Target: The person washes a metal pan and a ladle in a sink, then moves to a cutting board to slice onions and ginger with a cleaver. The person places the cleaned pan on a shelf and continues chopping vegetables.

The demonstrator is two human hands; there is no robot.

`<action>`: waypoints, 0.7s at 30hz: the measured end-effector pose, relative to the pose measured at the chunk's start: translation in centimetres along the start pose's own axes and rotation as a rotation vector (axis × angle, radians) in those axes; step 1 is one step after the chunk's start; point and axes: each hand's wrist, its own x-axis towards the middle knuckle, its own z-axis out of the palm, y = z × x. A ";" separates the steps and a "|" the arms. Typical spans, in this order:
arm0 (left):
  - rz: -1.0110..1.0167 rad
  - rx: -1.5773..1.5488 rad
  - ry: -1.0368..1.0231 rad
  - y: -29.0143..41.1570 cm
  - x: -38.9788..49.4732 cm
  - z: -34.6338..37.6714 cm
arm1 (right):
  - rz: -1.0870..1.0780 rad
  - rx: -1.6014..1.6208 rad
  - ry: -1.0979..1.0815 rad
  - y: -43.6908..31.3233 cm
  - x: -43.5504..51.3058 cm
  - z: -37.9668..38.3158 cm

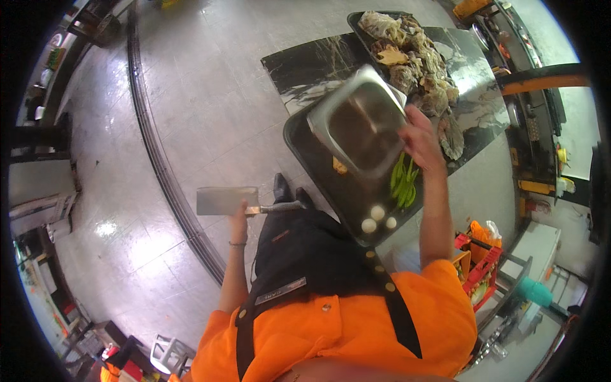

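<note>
My left hand [238,220] grips a cleaver [219,201] at the heel of its wide blade, over the tiled floor; the handle points right. At the right edge of a rectangular steel pan [365,126], my right hand [420,138] is closed on the rim. The pan is slightly blurred and hangs above a dark tray [329,191]. Green chili peppers [404,181], several white round items, perhaps onions or eggs [369,225], and a piece of ginger [339,165] lie on that tray. The pan hides part of it.
A marble-patterned table [310,67] carries the dark tray and another tray [354,20] heaped with pale brown, leafy or fleshy food. A red crate [489,267] stands at the right. Shelving lines the right side, a white plastic stool [167,353] stands at lower left, and a floor channel [152,138] runs along the left.
</note>
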 end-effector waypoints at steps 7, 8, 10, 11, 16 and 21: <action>0.013 0.028 -0.057 3.5 3.9 -1.2 | -0.069 0.131 0.185 2.9 16.4 11.5; 0.021 0.036 -0.070 4.1 4.4 -1.3 | -0.041 0.116 0.197 3.0 17.4 12.2; 0.051 0.034 -0.085 4.9 5.3 -1.6 | 0.078 0.059 0.210 2.9 17.6 12.3; 0.028 0.024 -0.084 5.1 5.6 -1.8 | -0.006 -0.108 0.172 2.9 16.8 12.2; -0.031 -0.031 -0.037 5.6 6.4 -3.1 | -0.599 -1.273 0.839 4.5 9.1 8.1; -0.026 0.043 -0.094 6.3 6.8 -4.4 | -0.019 -1.044 0.831 8.6 6.7 1.4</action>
